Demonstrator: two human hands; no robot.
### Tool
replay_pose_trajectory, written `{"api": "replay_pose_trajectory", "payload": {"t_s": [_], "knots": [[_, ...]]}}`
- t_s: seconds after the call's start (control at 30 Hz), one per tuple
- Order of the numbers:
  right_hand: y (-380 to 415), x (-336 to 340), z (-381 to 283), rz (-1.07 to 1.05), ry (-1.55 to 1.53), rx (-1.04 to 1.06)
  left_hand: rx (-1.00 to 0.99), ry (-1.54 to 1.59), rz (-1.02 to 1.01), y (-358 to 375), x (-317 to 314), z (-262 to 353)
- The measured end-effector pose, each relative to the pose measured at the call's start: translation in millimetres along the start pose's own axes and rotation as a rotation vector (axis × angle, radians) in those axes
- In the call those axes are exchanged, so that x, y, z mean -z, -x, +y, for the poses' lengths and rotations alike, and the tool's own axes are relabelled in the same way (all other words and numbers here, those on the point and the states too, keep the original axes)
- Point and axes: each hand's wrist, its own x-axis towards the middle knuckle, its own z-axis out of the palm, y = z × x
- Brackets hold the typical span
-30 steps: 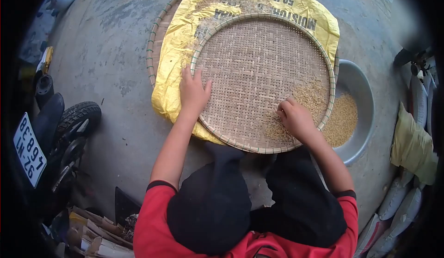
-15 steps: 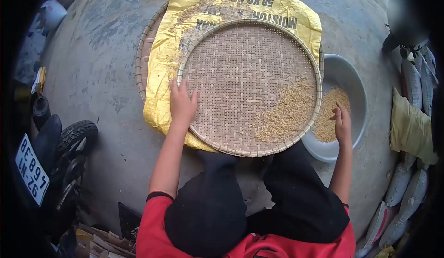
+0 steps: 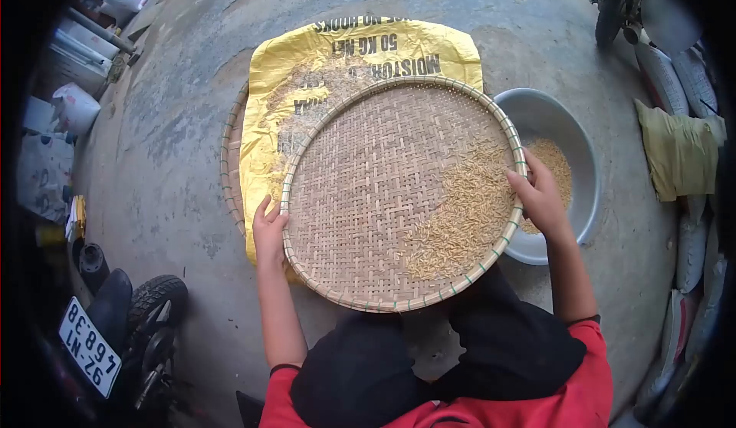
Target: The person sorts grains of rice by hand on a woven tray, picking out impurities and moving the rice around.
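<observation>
A round woven bamboo winnowing tray (image 3: 360,175) is between my hands, over my knees. My left hand (image 3: 270,232) grips its rim at the left, thumb on the upper side. On the opposite side my right hand (image 3: 543,198) is closed around the rim, fingers partly hidden beneath. Unhusked rice grains (image 3: 460,213) lie heaped in the right part of the tray. Under and beyond it is a yellow printed sack (image 3: 445,48) with chaff scattered on it. A grey basin (image 3: 584,167) holding more grain (image 3: 553,163) stands just right of my right hand.
Another woven tray (image 3: 232,152) shows its edge under the sack. A motorbike with a number plate (image 3: 90,345) is at lower left, another motorbike (image 3: 611,14) at upper right. Filled sacks (image 3: 690,232) line the right side, with white containers (image 3: 75,110) at far left.
My right hand has moved from above the basin to the tray's right rim. My left hand now grips the left rim. The tray has shifted nearer to me, and the head view has shifted.
</observation>
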Motion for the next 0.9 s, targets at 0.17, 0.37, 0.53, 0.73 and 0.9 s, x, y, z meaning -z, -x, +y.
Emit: {"api": "replay_pose_trajectory", "payload": {"t_s": [0.17,0.37,0.53,0.73,0.9], "knots": [[7.0,13.0,-30.0,-0.058,-0.207,-0.006,0.106,0.180,-0.063,-7.9,13.2,13.2],[12.6,6.5,-40.3,-0.060,-0.258,0.048,0.383,0.390,-0.184,4.0,8.6,15.7],[11.7,9.4,-36.9,-0.053,-0.260,0.053,0.308,0.417,-0.328,3.9,10.2,12.5],[11.3,9.1,-33.7,-0.001,-0.225,0.117,0.256,0.442,-0.321,3.9,5.7,7.8],[11.1,11.5,-37.6,-0.044,-0.244,0.088,0.368,0.409,-0.270,3.9,6.6,6.0]]}}
